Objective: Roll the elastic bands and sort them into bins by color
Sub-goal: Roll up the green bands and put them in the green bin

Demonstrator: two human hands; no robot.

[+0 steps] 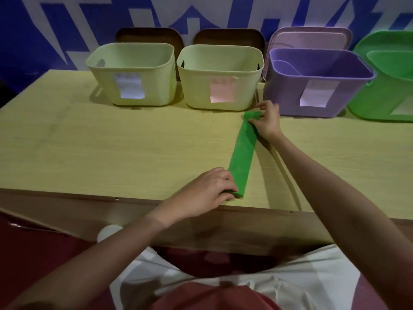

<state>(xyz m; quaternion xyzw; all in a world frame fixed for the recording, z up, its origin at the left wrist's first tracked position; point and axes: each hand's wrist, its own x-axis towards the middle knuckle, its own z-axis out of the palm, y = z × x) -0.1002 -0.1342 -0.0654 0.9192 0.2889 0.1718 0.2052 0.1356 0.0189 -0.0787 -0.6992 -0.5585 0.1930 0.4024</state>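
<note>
green elastic band [242, 153] is lying flat and stretched out on the wooden table [111, 142], running from the near edge up toward the bins. not rolled at all yet as far as i can see, so rolling and dropping it in are both left. green bin [384, 95] sits far right, purple bin [312, 86] next to it, then two cream bins [219, 79]; their insides look bare from here. right hand [267, 120] reaches out and pinches the far end of the band. left hand [207, 190] has fingers curled down on the near end by the table edge, probably about to start the roll.
</note>
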